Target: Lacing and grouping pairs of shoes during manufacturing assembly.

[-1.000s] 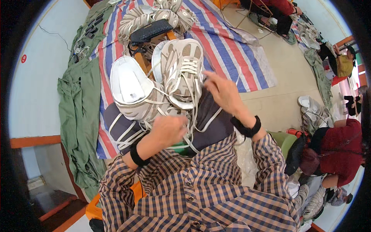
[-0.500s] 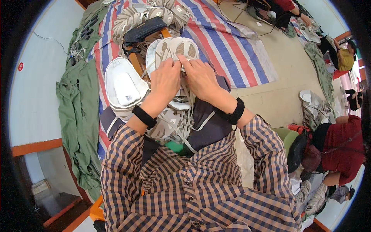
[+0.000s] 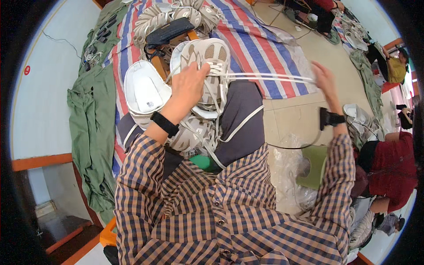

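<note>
A beige and white sneaker [image 3: 215, 47] rests above my lap, its toe pointing away from me. My left hand [image 3: 189, 86] is closed on its left side, thumb and fingers beside the lacing. Far out to the right, my right hand [image 3: 324, 81], a little blurred, grips a white shoelace [image 3: 269, 77]. Two strands of that lace stretch taut from the sneaker's eyelets to my fingers. Another sneaker [image 3: 147, 90], its white insole showing, stands left of my left hand. More laced sneakers [image 3: 191, 132] lie in my lap.
Beyond the sneaker, a black pouch [image 3: 170, 33] lies in front of a heap of sneakers [image 3: 152, 20]. Striped sheeting [image 3: 274, 57] covers the floor there. A green stool [image 3: 312, 165] and clear plastic [image 3: 289, 172] are at my right. Other people sit further right, one in red [image 3: 393, 172].
My right hand has swung from the sneaker far out to the right, drawing the shoelace taut. My left hand stays at the sneaker, whose toe and lacing now show more.
</note>
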The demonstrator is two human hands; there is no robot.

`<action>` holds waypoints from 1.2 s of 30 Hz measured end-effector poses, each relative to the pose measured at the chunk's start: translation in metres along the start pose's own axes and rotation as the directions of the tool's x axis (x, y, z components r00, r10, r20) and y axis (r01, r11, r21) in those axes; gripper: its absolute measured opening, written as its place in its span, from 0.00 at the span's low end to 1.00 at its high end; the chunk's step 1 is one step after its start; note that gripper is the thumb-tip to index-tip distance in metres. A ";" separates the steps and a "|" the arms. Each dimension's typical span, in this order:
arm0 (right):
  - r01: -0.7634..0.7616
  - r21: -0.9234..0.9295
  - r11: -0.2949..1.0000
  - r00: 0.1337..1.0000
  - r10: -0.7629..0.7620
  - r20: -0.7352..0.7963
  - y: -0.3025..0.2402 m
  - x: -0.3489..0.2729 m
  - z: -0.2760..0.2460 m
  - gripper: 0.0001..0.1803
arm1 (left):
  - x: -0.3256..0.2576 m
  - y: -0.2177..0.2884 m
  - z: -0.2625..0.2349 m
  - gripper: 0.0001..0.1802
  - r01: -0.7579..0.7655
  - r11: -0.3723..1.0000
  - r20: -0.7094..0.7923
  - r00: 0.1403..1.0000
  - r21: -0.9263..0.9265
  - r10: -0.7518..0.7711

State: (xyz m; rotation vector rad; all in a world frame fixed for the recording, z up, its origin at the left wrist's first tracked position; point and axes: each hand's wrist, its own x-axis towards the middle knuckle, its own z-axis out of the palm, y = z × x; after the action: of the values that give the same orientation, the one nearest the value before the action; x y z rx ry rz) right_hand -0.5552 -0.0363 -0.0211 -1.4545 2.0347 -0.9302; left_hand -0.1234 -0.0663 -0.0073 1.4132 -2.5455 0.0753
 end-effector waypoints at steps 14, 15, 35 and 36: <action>0.114 -0.029 0.993 0.994 -0.114 0.006 0.072 -0.113 0.045 0.19 | 0.023 0.006 0.011 0.08 -0.126 0.980 0.074 0.990 0.152 0.116; 0.293 -0.083 0.952 0.956 -0.293 0.015 0.026 -0.120 0.072 0.20 | 0.025 0.004 0.008 0.08 -0.130 0.978 0.076 0.990 0.160 0.119; 0.542 -0.425 0.725 0.840 -0.482 0.247 -0.145 -0.094 0.216 0.20 | -0.232 -0.210 -0.157 0.14 0.645 0.717 0.172 0.700 0.265 -0.693; 0.508 -0.443 0.738 0.861 -0.442 0.252 -0.138 -0.091 0.214 0.19 | -0.266 -0.245 -0.155 0.16 0.625 0.684 0.040 0.727 0.376 -0.686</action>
State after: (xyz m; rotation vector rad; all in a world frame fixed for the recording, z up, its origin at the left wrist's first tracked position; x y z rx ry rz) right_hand -0.2875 -0.0331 -0.0595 -2.3357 1.9125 -0.4606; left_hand 0.2456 0.0481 0.0684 2.5042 -2.0258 0.2847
